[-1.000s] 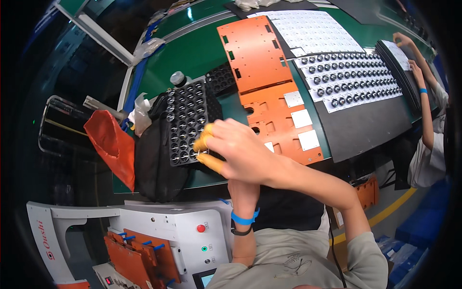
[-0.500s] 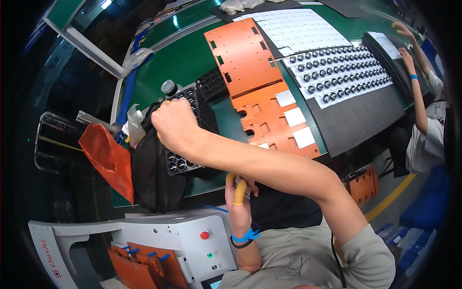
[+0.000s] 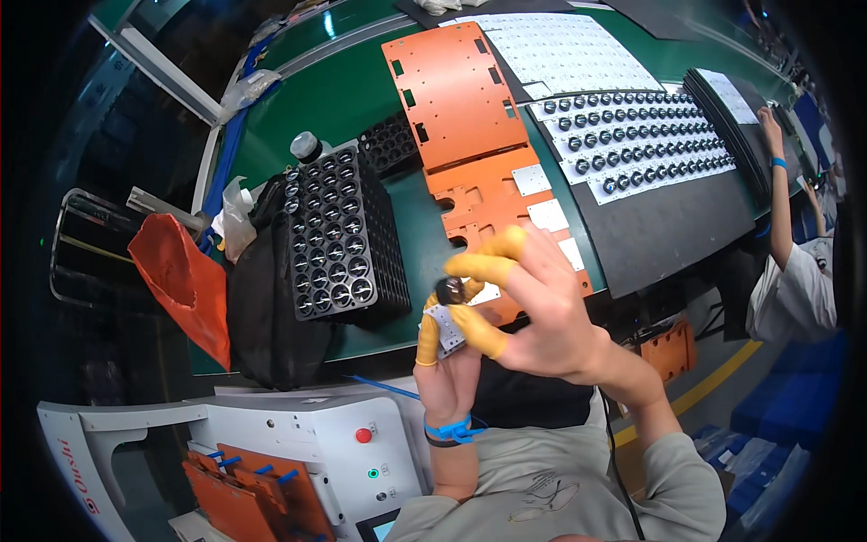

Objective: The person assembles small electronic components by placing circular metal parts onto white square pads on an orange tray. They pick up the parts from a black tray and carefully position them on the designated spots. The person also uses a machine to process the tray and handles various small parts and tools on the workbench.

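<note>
Yellow finger cots cover fingertips on both of my hands. My left hand [image 3: 446, 379], with a blue band at the wrist, is closed on a small white plate [image 3: 448, 331] with holes. Just above that plate, my right hand [image 3: 551, 312] pinches a small black round lens [image 3: 450, 290] between thumb and fingers. Whether lens and plate touch, I cannot tell. To the left stands a black tray stack [image 3: 372, 237] with rows of similar round lenses. Ahead lies an orange fixture [image 3: 488, 203] with several white plates [image 3: 549, 215] set in its recesses.
White sheets bearing rows of black lenses [image 3: 646, 135] rest on a dark mat [image 3: 668, 226] at the right. A co-worker's arm [image 3: 778, 181] reaches in there. An orange bag [image 3: 185, 280] and a black bag [image 3: 284, 307] hang left. A grey machine [image 3: 316, 443] stands below.
My right hand has moved from above the black tray back to my left hand, now with a lens in its pinch. The co-worker's hands have shifted too.
</note>
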